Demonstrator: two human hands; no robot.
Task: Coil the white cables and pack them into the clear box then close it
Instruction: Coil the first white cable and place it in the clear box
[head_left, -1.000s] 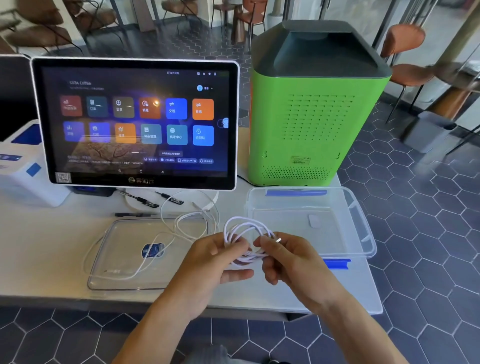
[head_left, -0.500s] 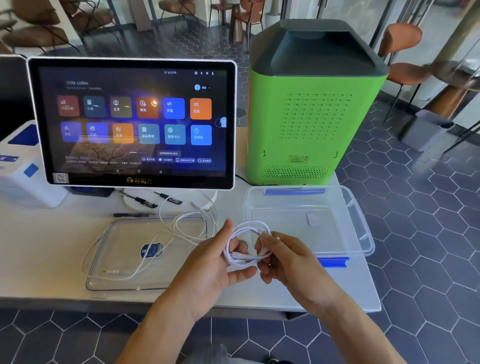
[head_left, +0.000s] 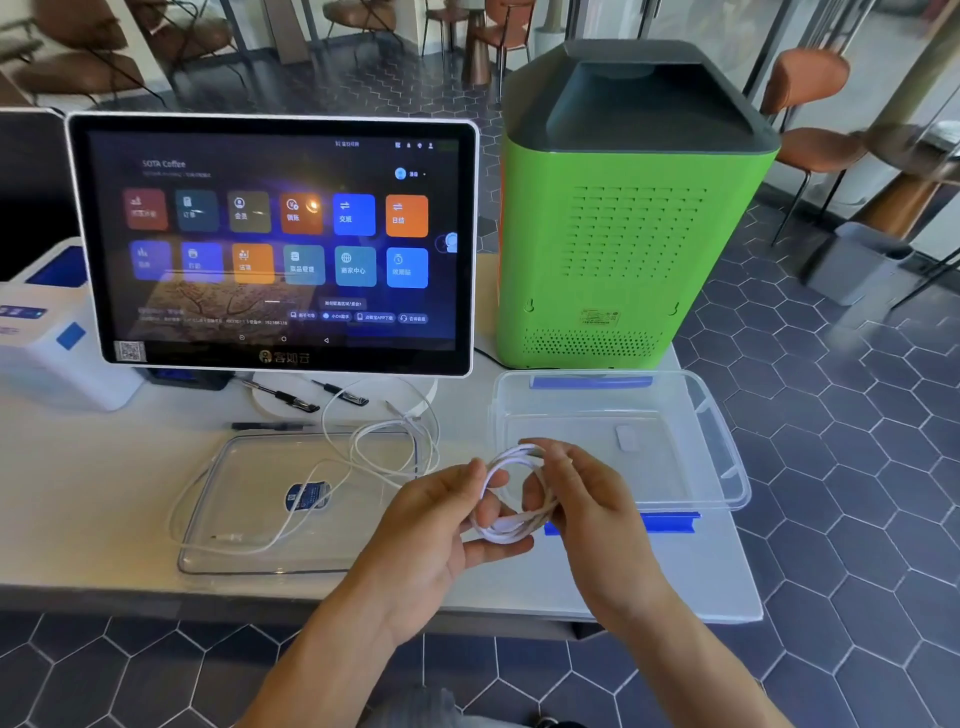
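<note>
A white table (head_left: 104, 488) stands on hexagon-tiled floor (head_left: 857, 467). Both hands, left hand (head_left: 441, 525) and right hand (head_left: 587, 499), pinch the upright coiled cable (head_left: 511, 525); the clear box (head_left: 727, 457) sits at two o'clock.

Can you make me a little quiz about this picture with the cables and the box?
1. True or false: the clear box already has a coiled cable inside.
2. What do both hands hold? A) a pen B) the coiled white cable C) the lid
3. What lies across the lid?

Key:
1. False, no cable is in it.
2. B: the left hand and right hand grip it.
3. A loose white cable.
</note>
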